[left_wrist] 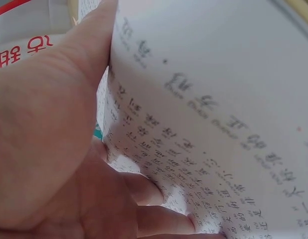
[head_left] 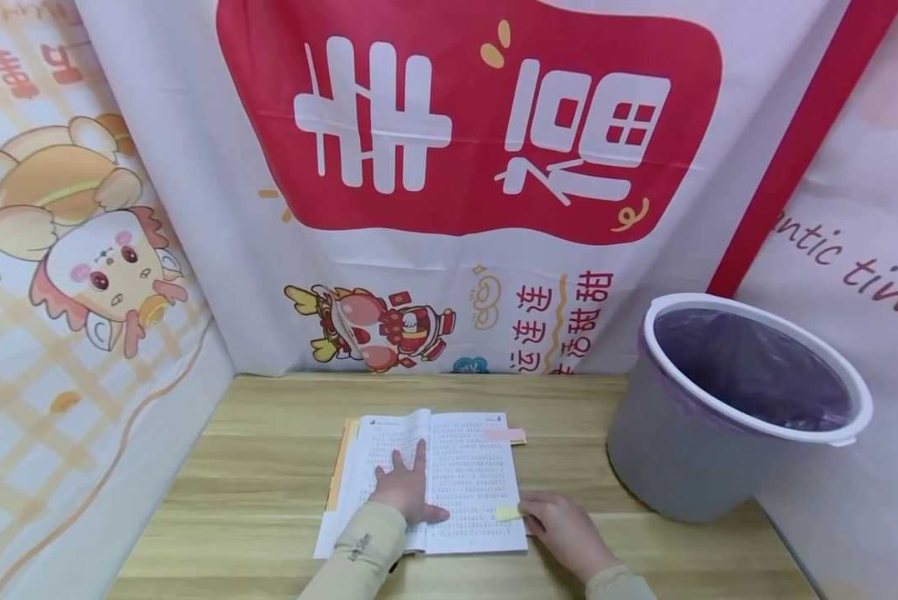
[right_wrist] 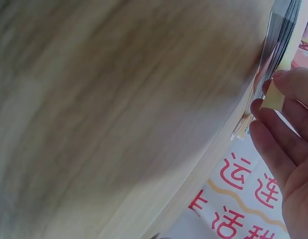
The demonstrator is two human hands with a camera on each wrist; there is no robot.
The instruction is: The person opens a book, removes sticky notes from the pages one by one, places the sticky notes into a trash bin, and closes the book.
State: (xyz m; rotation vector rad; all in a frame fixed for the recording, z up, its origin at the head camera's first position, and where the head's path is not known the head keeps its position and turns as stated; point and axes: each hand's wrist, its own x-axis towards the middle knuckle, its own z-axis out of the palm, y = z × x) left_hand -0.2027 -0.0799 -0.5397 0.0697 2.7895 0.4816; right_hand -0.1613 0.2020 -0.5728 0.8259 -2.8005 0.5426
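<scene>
An open book (head_left: 467, 483) with printed pages lies on the wooden table. My left hand (head_left: 404, 490) rests on its left page with the fingers spread, the thumb reaching over the fold. At the book's right edge my right hand (head_left: 565, 529) pinches a yellow sticky tab (head_left: 507, 512), which lies partly over the right page. In the right wrist view the yellow tab (right_wrist: 274, 97) shows between thumb and fingers beside the page edges. A pink sticky tab (head_left: 505, 434) juts from the upper right edge of the book.
A grey waste bin (head_left: 674, 450) with a white rim and a purple liner stands at the right of the table (head_left: 269, 467). Printed cloth hangs (head_left: 456, 300) behind the table and along both sides.
</scene>
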